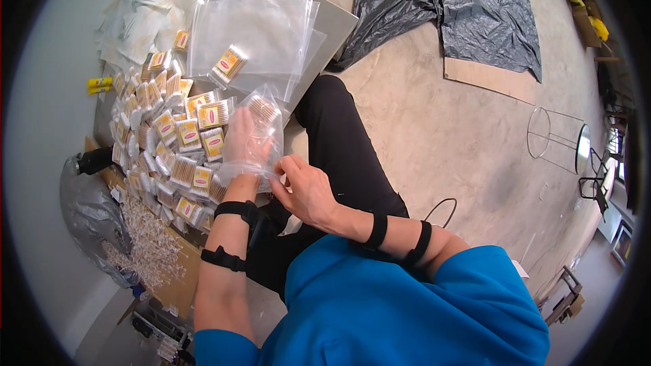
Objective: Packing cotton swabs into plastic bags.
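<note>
My left hand (245,141) is inside a clear plastic bag (272,137), up to the wrist, with its fingers stretched out. A pack of cotton swabs (263,108) lies at the far end of the same bag, just beyond my fingers; whether they touch it I cannot tell. At the bag's mouth, by my left wrist, my right hand (303,188) pinches the rim between thumb and fingers. Close on the left is a large heap of cotton swab packs (188,134) with yellow labels and brown sticks showing.
Flat clear bags (247,30) lie on the grey table (331,26), one swab pack (229,63) on top. Loose swabs (152,247) are piled at the left near a grey plastic sack (95,213). Black plastic sheeting (485,17) and a round wire-framed stool (559,137) are on the floor.
</note>
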`<state>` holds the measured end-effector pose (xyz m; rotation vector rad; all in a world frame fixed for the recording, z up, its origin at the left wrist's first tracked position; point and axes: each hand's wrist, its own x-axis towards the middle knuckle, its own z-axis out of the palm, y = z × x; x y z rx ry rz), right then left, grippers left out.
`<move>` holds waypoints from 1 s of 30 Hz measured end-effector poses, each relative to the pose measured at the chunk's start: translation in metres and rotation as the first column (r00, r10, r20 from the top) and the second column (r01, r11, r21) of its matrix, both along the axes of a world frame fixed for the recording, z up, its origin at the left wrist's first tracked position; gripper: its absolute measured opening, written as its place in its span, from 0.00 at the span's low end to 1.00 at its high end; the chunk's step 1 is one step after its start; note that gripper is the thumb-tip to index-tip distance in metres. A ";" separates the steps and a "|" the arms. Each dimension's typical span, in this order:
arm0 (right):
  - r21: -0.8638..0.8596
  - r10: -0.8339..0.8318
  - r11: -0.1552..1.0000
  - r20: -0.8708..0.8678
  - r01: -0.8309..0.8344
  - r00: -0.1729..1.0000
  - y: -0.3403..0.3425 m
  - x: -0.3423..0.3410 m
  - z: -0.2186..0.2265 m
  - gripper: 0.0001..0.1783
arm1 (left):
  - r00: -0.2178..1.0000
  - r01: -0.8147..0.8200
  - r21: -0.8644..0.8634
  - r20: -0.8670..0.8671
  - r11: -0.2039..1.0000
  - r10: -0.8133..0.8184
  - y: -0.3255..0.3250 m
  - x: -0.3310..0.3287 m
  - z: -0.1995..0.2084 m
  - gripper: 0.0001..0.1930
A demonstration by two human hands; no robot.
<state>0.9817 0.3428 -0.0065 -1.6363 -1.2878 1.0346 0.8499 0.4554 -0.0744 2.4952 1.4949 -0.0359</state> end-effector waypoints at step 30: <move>0.269 0.045 0.963 -0.230 0.019 0.972 0.006 -0.003 0.028 0.06 | 0.990 -0.027 -0.136 0.131 0.990 0.045 0.001 0.020 0.002 0.09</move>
